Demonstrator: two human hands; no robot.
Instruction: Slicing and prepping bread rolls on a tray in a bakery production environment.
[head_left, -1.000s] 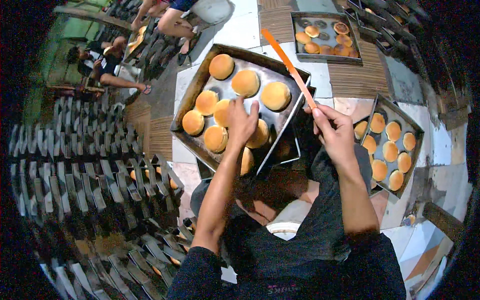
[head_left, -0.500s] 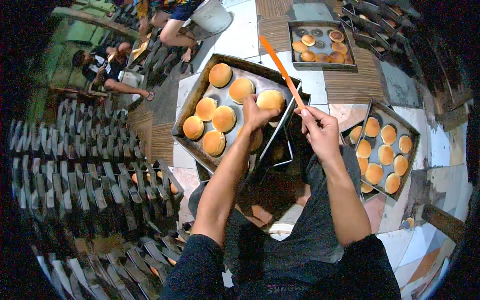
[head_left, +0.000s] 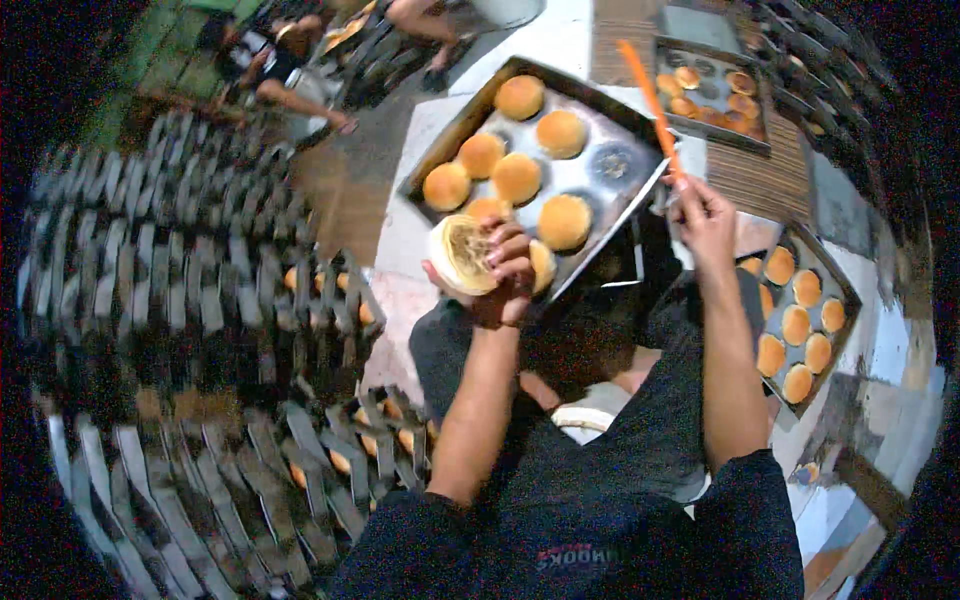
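My left hand (head_left: 506, 280) grips a round bun (head_left: 462, 256), tipped so that its pale, brown-patterned underside shows. The bun is above the near left edge of a shallow metal tray (head_left: 602, 208). Several golden-topped buns (head_left: 516, 177) sit in that tray, and a dark round mark (head_left: 611, 164) shows on its bare metal towards the right. In my right hand (head_left: 704, 222), beside the tray's right side, is a long, flat orange stick (head_left: 648, 90) pointing up and away. My left hand hides part of the tray's near edge.
Another tray of buns (head_left: 797, 326) lies on the right, and a further tray (head_left: 712, 98) is at the far right. Stacked dark trays (head_left: 170, 270) fill the left side. At the far left a person (head_left: 290, 80) sits low. A white round object (head_left: 583, 417) is between my legs.
My left hand has lifted a bun from the tray's right part and brought it left and nearer, tilting it. The orange stick stays in my right hand. The whole view has shifted.
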